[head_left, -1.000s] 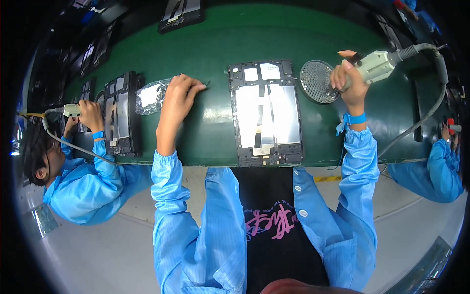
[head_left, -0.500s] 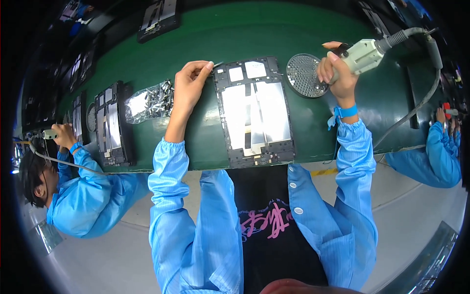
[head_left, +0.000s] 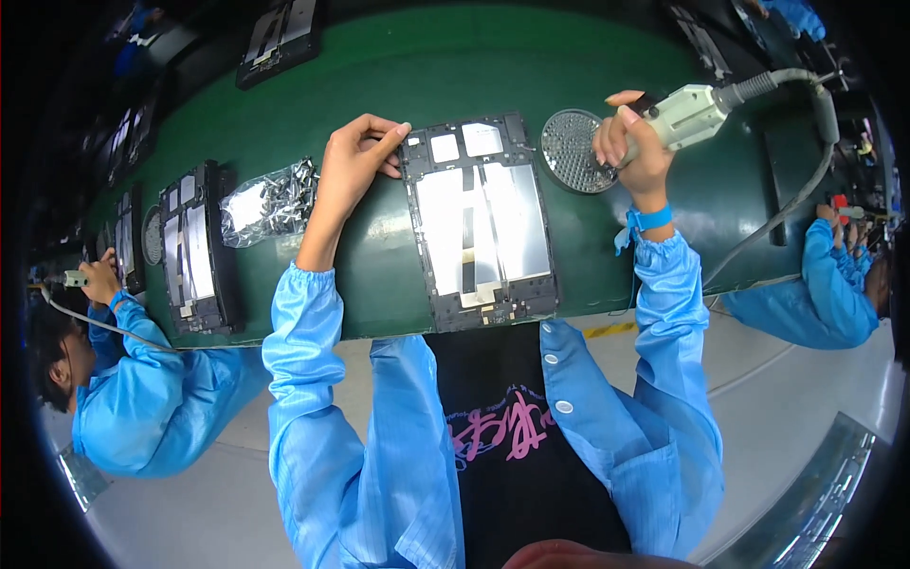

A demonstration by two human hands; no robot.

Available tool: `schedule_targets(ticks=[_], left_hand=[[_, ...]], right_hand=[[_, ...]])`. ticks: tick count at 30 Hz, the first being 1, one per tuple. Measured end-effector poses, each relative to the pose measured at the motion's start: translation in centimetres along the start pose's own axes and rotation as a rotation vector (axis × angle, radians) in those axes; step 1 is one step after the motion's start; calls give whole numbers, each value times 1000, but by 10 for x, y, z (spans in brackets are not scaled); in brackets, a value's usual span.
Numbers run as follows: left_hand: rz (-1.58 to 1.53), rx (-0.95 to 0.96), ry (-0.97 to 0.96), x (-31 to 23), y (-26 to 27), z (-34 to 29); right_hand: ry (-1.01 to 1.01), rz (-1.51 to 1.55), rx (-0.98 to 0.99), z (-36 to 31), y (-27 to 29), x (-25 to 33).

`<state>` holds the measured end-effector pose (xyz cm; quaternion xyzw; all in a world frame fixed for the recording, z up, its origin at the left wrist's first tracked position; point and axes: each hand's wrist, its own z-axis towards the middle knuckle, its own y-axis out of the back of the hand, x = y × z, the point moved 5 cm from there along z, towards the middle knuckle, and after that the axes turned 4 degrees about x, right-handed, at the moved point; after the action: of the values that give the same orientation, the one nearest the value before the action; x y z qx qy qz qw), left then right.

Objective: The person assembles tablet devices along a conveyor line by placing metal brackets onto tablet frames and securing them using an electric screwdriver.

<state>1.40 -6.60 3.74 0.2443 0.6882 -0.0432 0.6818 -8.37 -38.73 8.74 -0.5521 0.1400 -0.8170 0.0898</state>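
Note:
An opened tablet point(head_left: 519, 223) lies on the green bench in front of me, its silver battery and black frame showing. At its far left corner is my left hand point(head_left: 358, 161), fingers curled and thumb and fingertip closed on the corner edge. Any small piece between those fingertips cannot be made out. My right hand point(head_left: 645, 156) is wrapped round a pale corded electric screwdriver point(head_left: 690, 116), above the near right part of a round perforated screw tray point(head_left: 567, 142). The screwdriver's tip is hidden by the hand.
Left of my left hand lies a clear bag of small metal parts point(head_left: 270, 201). Further left is a stacked pair of opened tablets point(head_left: 194, 247). A grey cable point(head_left: 791, 204) curves down on the right. Co-workers in blue sleeves point(head_left: 142, 389) sit at both sides.
The whole view has shifted slightly, with the bench things moving left. My left fingertips have come in onto the tablet's corner. My right hand still holds the screwdriver over the tray.

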Motion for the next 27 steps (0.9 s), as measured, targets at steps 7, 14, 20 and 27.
schedule_targets(ticks=[7, 14, 20, 27], left_hand=[[-130, 109, -50, 14, 9, -2], [-233, 150, -25, 24, 9, 8], [-353, 166, -3, 31, 9, 10], [-341, 165, -20, 32, 11, 11]], right_hand=[[-116, -3, 125, 43, -85, -22], [-174, -40, 282, 83, -169, -70], [-168, 28, 318, 83, -188, -101], [-131, 13, 341, 85, -180, -109]])
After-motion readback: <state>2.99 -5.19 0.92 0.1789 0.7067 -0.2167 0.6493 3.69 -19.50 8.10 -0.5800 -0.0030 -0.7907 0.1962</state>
